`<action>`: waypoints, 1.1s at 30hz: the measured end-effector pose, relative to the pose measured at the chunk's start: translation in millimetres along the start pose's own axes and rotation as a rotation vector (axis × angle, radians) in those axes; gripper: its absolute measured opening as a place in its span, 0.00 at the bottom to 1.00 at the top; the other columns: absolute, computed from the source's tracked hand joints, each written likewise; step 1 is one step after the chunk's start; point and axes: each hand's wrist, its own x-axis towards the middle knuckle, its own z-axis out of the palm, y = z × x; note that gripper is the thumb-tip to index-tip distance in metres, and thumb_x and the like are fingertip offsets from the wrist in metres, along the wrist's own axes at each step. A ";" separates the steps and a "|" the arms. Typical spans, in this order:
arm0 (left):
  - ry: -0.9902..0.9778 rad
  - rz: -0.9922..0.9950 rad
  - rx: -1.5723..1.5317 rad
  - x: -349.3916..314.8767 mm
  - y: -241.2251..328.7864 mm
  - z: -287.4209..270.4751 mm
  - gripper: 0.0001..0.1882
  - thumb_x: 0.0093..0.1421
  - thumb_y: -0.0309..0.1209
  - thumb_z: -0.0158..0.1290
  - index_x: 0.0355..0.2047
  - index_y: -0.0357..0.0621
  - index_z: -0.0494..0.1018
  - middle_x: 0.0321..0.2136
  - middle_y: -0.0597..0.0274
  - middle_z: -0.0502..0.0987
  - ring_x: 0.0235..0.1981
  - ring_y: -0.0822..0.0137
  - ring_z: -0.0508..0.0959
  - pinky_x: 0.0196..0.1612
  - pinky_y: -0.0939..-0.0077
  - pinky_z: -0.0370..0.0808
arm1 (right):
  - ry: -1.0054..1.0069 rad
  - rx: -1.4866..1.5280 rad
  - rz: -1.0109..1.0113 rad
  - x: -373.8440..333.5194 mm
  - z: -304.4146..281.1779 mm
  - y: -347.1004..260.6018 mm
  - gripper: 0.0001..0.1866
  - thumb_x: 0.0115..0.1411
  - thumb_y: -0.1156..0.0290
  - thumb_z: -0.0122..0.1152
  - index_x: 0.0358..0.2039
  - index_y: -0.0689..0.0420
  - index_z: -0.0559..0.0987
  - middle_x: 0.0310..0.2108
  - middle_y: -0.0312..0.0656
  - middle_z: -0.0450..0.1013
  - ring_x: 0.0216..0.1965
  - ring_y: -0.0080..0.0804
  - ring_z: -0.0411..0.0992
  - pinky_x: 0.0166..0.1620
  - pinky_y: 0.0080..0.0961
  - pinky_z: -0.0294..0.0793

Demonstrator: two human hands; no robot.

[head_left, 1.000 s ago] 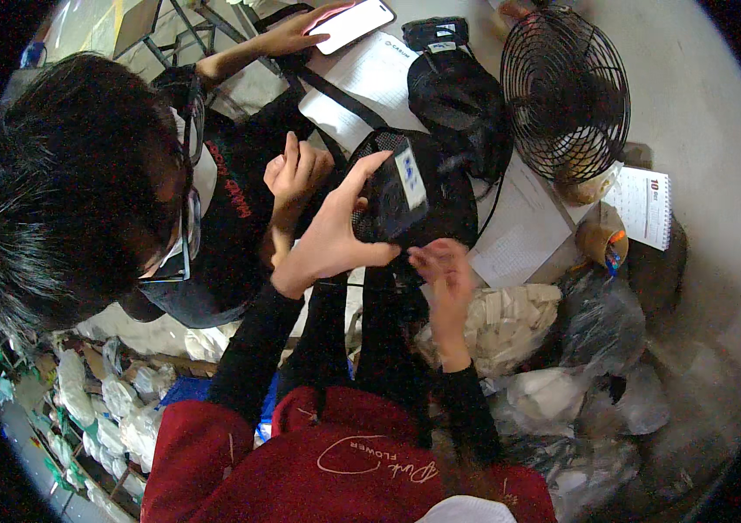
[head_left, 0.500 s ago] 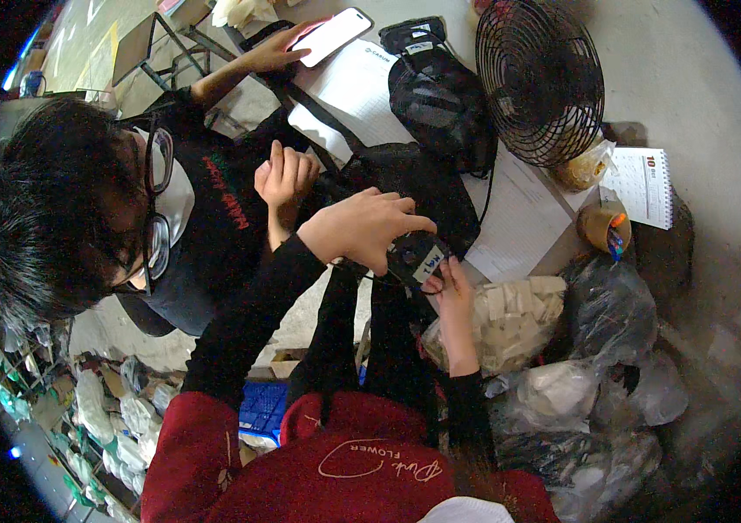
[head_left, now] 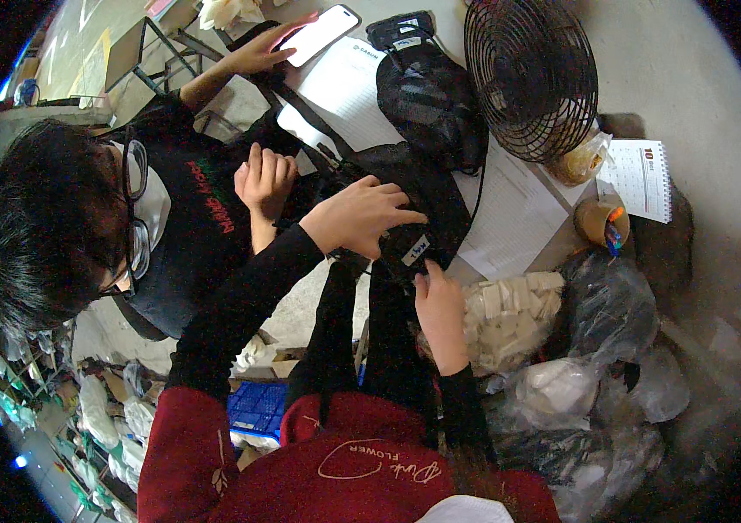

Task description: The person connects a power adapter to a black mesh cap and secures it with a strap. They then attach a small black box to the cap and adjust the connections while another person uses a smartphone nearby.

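A small black box-like object with a white label (head_left: 415,251) is between my two hands, above a black bag (head_left: 431,196). My left hand (head_left: 357,218) reaches over from the left, thumb and fingers curved round the object's upper left side. My right hand (head_left: 440,307) has its thumb and forefinger at the lower right edge, beside the label. What kind of object this is, I cannot make out. Beyond lies a rounded black mesh pouch or headgear (head_left: 427,109), with a similar labelled black box (head_left: 401,31) at its far end.
At my left a co-worker in black (head_left: 187,218) holds a white-screened phone (head_left: 322,35). Printed sheets (head_left: 514,209) lie beneath the bag. A black fan (head_left: 532,78), a desk calendar (head_left: 636,179) and a pen cup (head_left: 601,225) stand to the right, above filled plastic bags (head_left: 610,305).
The labelled object has shifted slightly left and tilted, lying lower against the black bag. My right hand has moved a little left and down. The co-worker's nearer hand has moved left.
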 end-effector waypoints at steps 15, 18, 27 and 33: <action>0.140 -0.104 -0.327 -7.9 -25.6 3.3 0.38 0.36 0.40 0.65 0.53 0.54 0.73 0.38 0.55 0.78 0.48 0.51 0.74 0.56 0.58 0.66 | 0.317 -0.052 -0.176 0.3 -5.7 -0.9 0.16 0.51 0.62 0.71 0.38 0.54 0.80 0.33 0.41 0.75 0.36 0.44 0.72 0.42 0.40 0.66; 0.246 -0.097 -0.383 -11.7 -27.1 7.6 0.34 0.36 0.39 0.61 0.49 0.51 0.74 0.36 0.57 0.77 0.45 0.54 0.73 0.56 0.62 0.64 | 0.408 -0.124 -0.244 2.2 -2.0 -0.7 0.15 0.49 0.60 0.73 0.34 0.53 0.81 0.29 0.36 0.74 0.33 0.39 0.70 0.40 0.35 0.63; 0.337 -0.170 -0.408 -17.8 -18.2 28.7 0.32 0.36 0.34 0.58 0.48 0.52 0.73 0.37 0.58 0.75 0.49 0.54 0.70 0.64 0.55 0.56 | 0.277 -0.153 -0.342 -6.1 -5.7 -14.7 0.08 0.49 0.59 0.73 0.27 0.47 0.86 0.30 0.30 0.73 0.44 0.37 0.65 0.50 0.44 0.52; 0.470 -0.281 -0.206 -24.1 2.1 54.3 0.36 0.39 0.33 0.60 0.55 0.55 0.70 0.51 0.54 0.70 0.62 0.46 0.62 0.70 0.35 0.40 | 0.311 0.017 -0.399 -14.0 -0.1 -16.6 0.04 0.50 0.67 0.72 0.29 0.47 0.87 0.36 0.29 0.76 0.52 0.38 0.63 0.55 0.42 0.51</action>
